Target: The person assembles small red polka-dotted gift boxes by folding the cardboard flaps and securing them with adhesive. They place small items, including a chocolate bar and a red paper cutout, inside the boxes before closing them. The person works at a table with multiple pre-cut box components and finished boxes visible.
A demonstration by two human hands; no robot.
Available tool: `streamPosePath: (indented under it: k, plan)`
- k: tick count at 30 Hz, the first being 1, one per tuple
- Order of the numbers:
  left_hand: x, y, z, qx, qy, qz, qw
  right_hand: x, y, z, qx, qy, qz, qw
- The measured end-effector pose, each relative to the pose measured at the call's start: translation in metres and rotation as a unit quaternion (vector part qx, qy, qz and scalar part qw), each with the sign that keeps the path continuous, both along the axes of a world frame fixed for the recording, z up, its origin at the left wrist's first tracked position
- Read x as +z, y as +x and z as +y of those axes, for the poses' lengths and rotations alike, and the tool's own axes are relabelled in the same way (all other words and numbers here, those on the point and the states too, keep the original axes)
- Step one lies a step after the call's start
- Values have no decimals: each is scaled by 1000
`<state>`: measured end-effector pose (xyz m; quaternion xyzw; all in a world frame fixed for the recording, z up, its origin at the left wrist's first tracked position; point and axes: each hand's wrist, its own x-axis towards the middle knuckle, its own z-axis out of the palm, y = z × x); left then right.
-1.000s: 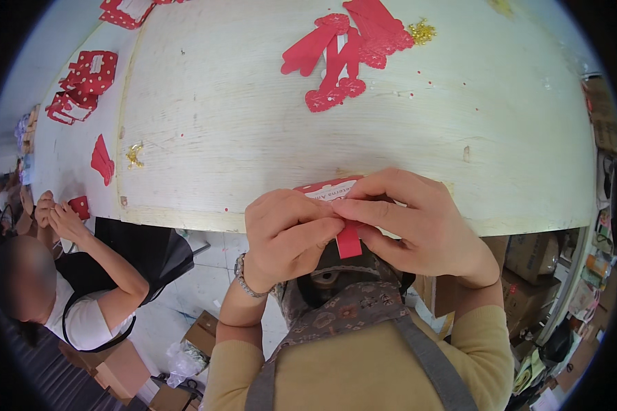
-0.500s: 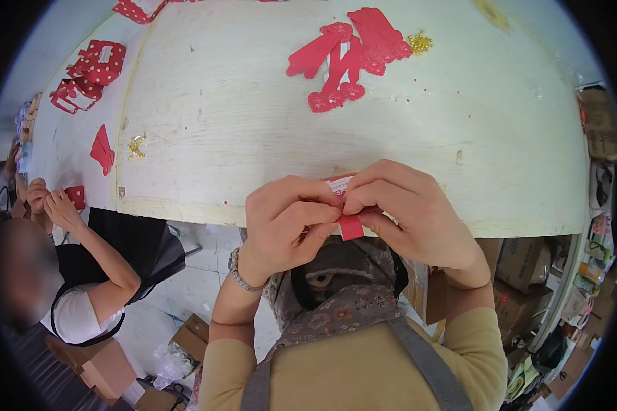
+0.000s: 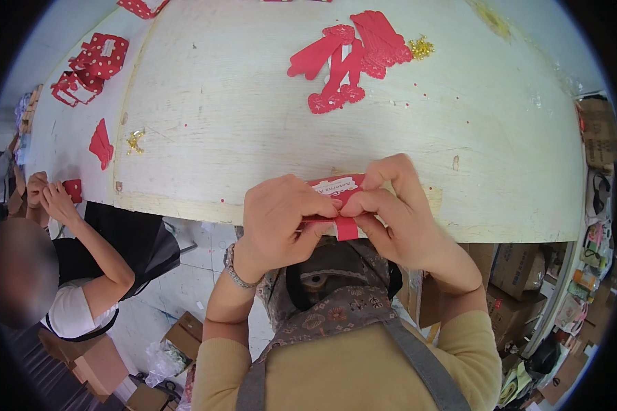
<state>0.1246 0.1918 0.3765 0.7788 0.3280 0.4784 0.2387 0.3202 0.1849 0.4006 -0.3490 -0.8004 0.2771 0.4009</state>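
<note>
A small red card box (image 3: 353, 196) is pinched between the fingertips of the left hand (image 3: 281, 216) and right hand (image 3: 397, 216) at the near edge of the whitish bench (image 3: 219, 137), a flat red strip (image 3: 347, 229) hanging below. It would likely be light, stiff, easily creased, best held by its edges. Dark lettering is borne by its white label (image 3: 337, 186).

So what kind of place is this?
Probably a hand-assembly workshop: red strips lie on a large worktable, a co-worker is at its edge, and cardboard boxes stand nearby.
</note>
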Motion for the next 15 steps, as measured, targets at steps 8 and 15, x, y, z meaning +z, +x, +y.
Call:
streamPosePath:
  k: [8, 15]
  plan:
    - [-5, 1, 1, -12, -15, -33, 999, -4, 5, -1, 51, -73, 39, 995]
    - [-9, 8, -8, 25, 17, -27, 999, -4, 4, -8, 16, -126, 75, 989]
